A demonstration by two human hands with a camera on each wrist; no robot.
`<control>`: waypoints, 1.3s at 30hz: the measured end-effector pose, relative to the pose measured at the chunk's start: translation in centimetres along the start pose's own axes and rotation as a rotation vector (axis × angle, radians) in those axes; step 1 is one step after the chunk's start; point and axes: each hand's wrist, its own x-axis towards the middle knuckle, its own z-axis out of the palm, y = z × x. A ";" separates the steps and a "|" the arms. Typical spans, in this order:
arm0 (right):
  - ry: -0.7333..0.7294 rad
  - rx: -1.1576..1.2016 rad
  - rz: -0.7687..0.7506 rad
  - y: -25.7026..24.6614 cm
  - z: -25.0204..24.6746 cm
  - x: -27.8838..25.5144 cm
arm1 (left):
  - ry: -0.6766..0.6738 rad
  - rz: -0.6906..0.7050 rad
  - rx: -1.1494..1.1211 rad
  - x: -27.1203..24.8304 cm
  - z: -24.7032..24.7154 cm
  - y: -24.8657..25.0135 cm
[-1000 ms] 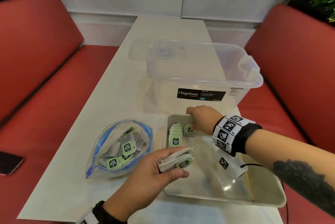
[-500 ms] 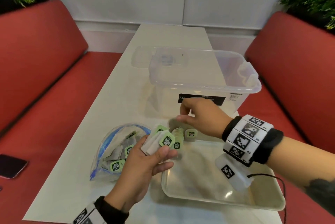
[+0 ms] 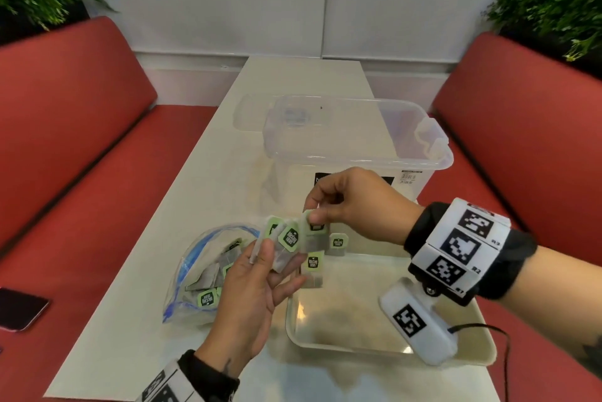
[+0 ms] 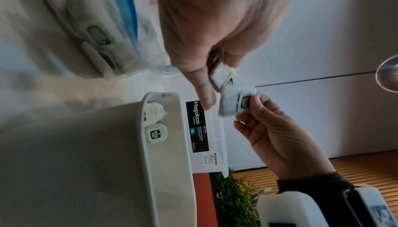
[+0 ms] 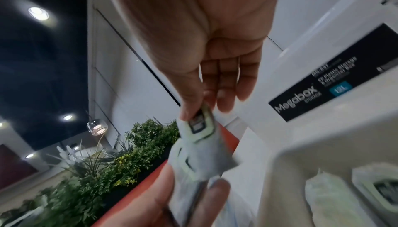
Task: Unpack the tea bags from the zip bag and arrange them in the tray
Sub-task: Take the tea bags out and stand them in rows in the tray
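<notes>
My left hand [image 3: 260, 274] holds a fanned stack of green-tagged tea bags [image 3: 286, 240] above the gap between zip bag and tray. My right hand [image 3: 325, 209] pinches the top tea bag [image 3: 314, 228] of that stack between thumb and forefinger; the same tea bag [image 4: 235, 103] [image 5: 200, 125] shows in both wrist views. The clear zip bag [image 3: 208, 274] with blue seal lies left of the tray, several tea bags inside. The pale tray [image 3: 384, 346] holds a short row of upright tea bags [image 3: 314, 263] in its far left corner, one more tea bag [image 3: 337, 242] beside the row.
A clear Megabox storage box [image 3: 355, 144] stands just behind the tray, its lid [image 3: 250, 112] lying behind it. A dark phone [image 3: 19, 312] lies on the red bench at left. Red benches flank the narrow white table [image 3: 146, 271].
My right hand left the tray's far left corner, rose and came to the stack, pinching its top tea bag. My left hand lifted the stack and fanned it.
</notes>
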 end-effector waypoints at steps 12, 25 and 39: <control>-0.011 -0.294 -0.022 -1.0 -1.1 0.1 | -0.130 0.113 0.322 -0.3 0.6 -0.2; -0.084 -0.295 0.010 -1.1 -1.5 -0.1 | -0.202 0.045 0.338 0.0 0.6 -0.3; -0.103 -0.102 0.032 -1.6 -1.1 0.1 | -0.259 -0.099 -0.110 0.1 0.5 0.9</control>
